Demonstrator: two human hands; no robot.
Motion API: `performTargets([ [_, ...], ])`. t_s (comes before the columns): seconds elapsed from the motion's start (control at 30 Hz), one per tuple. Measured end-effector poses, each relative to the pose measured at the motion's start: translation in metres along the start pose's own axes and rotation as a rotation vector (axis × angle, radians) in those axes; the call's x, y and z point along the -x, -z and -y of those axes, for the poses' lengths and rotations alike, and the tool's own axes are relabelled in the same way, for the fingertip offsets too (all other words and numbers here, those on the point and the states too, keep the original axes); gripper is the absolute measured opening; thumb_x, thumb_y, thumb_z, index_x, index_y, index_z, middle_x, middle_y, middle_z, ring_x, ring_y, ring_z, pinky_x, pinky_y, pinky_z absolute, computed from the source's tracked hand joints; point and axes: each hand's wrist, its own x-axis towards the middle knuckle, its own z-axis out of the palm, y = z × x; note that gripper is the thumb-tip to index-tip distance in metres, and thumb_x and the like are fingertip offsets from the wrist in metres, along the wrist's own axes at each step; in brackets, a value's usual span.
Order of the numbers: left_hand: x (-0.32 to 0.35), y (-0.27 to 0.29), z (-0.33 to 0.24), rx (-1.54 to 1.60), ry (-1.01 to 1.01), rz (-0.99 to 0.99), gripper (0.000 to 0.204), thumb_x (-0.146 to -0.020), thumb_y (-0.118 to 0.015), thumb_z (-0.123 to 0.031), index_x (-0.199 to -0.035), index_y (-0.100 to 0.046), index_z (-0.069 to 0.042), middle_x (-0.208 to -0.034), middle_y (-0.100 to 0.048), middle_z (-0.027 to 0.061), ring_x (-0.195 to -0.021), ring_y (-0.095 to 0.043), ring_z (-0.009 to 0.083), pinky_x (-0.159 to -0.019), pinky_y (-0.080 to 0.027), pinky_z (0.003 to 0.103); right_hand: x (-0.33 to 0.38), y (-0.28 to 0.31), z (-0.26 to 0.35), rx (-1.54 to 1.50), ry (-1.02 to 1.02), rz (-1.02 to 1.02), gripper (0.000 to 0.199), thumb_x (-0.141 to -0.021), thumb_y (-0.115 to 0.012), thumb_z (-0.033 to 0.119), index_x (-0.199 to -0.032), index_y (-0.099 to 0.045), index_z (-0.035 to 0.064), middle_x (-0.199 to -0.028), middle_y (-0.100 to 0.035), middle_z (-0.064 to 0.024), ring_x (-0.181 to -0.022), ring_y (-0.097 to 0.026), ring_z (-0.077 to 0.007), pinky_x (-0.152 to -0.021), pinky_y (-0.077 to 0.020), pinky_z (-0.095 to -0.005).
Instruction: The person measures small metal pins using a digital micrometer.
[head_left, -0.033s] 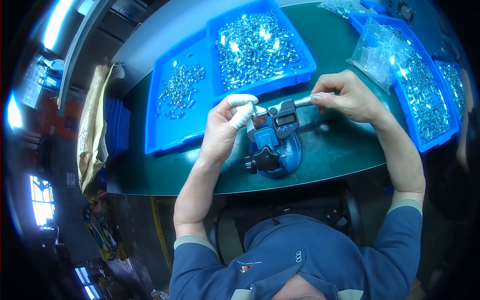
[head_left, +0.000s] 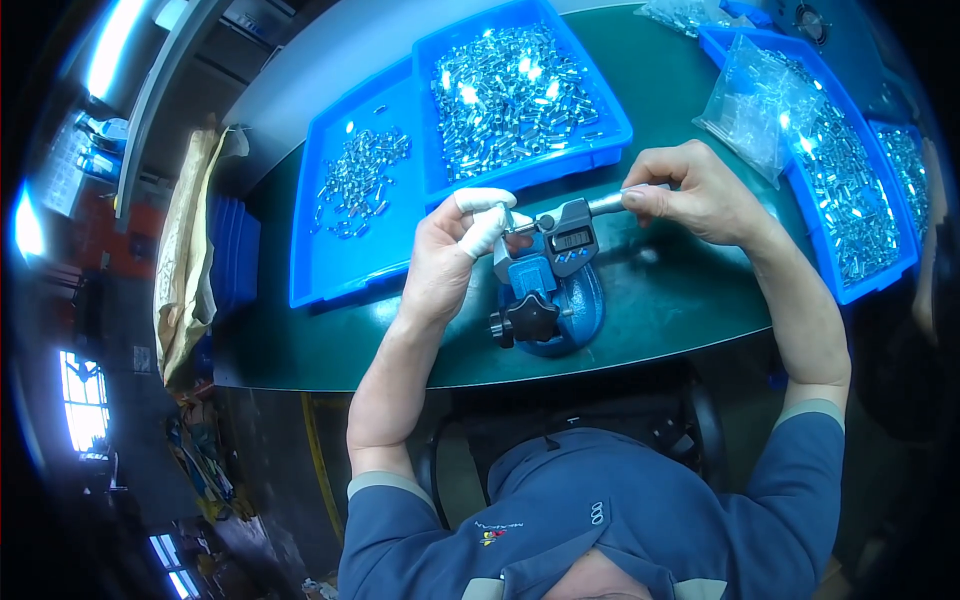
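A green table [head_left: 680, 320] is shining under the light, its front edge curving across the view. Near that edge, a blue stand [head_left: 588, 310] with a black star-shaped knob [head_left: 533, 317] is standing on the surface. Behind and to the left, a wide blue tray [head_left: 350, 275] is lying close against a second blue tray [head_left: 535, 178]. On the right, a third blue tray [head_left: 882, 284] is resting at a slant. A clear plastic bag [head_left: 745, 115] is overlapping that tray's left side; whether it is touching the tabletop is unclear.
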Motion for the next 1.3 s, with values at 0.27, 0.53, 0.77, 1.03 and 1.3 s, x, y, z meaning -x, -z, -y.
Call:
performTargets([
  [0.27,-0.0017,0.0041,0.0055,0.012,0.011,0.002,0.028,-0.102,-0.057,-0.022,-0.120,-0.063,0.000,-0.098,-0.073,0.0126,-0.085,-0.073,0.0212,-0.080,-0.058,0.032,-0.0007,-0.0008,-0.0012,-0.015,0.010,0.002,0.029,-0.094,-0.068,0.028,-0.091,-0.070,-0.0007,-0.074,-0.067,-0.0050,-0.069,-0.063,-0.0114,-0.062,-0.0472,-0.0251],
  [0.53,0.0001,0.0033,0.0028,0.069,0.045,0.019,0.031,-0.101,-0.058,-0.021,-0.123,-0.062,0.001,-0.099,-0.072,0.0133,-0.087,-0.073,0.0214,-0.082,-0.058,0.033,0.0003,-0.0003,-0.0002,-0.035,0.006,0.005,0.031,-0.094,-0.070,0.030,-0.091,-0.071,-0.0004,-0.075,-0.067,-0.0048,-0.071,-0.065,-0.0124,-0.065,-0.0507,-0.0268],
  [0.77,-0.0016,0.0058,0.0015,0.031,0.022,0.026,0.025,-0.099,-0.061,-0.012,-0.120,-0.063,0.001,-0.099,-0.072,0.0137,-0.084,-0.072,0.0198,-0.076,-0.057,0.027,0.0010,-0.0004,0.0017,-0.013,0.021,-0.001,0.031,-0.093,-0.070,0.031,-0.092,-0.071,-0.0001,-0.076,-0.067,-0.0051,-0.071,-0.064,-0.0126,-0.066,-0.0500,-0.0267],
  [1.03,-0.0011,0.0024,0.0017,0.042,0.024,-0.006,0.025,-0.098,-0.063,-0.012,-0.119,-0.062,0.001,-0.096,-0.071,0.0120,-0.082,-0.071,0.0176,-0.075,-0.056,0.027,0.0008,-0.0004,0.0012,0.011,0.018,0.001,0.027,-0.091,-0.071,0.027,-0.093,-0.070,-0.0002,-0.077,-0.068,-0.0054,-0.072,-0.063,-0.0119,-0.064,-0.0479,-0.0258],
  [1.3,-0.0006,0.0015,0.0022,0.040,0.031,-0.018,0.025,-0.098,-0.063,-0.012,-0.119,-0.062,0.001,-0.096,-0.071,0.0117,-0.081,-0.071,0.0172,-0.076,-0.057,0.028,-0.0005,-0.0008,-0.0002,-0.023,-0.011,0.002,0.031,-0.094,-0.069,0.029,-0.090,-0.070,-0.0008,-0.075,-0.067,-0.0051,-0.069,-0.063,-0.0118,-0.062,-0.0468,-0.0250],
])
